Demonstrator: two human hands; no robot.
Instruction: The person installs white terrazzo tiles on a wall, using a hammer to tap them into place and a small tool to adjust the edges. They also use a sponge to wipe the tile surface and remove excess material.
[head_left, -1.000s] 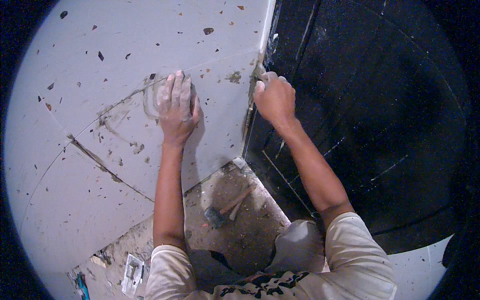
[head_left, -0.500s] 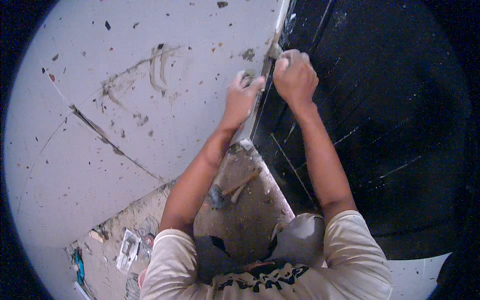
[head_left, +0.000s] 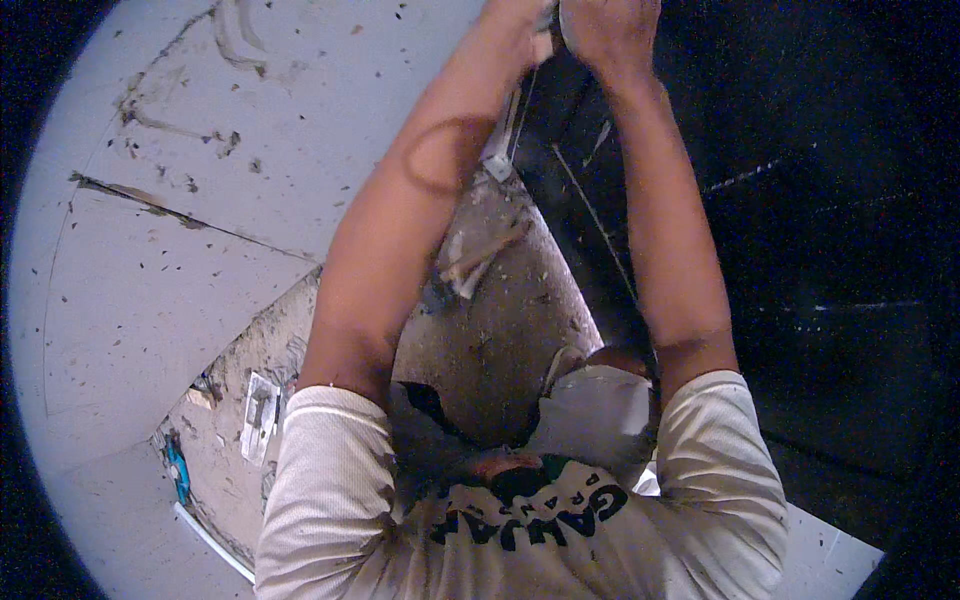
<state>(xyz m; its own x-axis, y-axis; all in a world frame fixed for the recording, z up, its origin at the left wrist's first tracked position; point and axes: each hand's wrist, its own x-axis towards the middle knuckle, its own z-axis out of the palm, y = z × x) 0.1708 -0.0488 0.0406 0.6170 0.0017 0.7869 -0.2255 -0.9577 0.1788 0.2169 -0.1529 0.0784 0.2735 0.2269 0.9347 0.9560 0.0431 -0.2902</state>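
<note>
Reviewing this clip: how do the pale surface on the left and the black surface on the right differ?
Colour: the pale surface is greyish white; the black surface is very dark.
Marks: the pale surface carries brownish smears, while the black surface shows thin whitish lines.
Hands: the right hand shows against the black surface; the left hand is nearer the pale surface.
Shared: neither is unmarked.

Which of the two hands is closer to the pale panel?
The left hand, by the pale panel; the right hand shows farther right, against the black panel.
</note>
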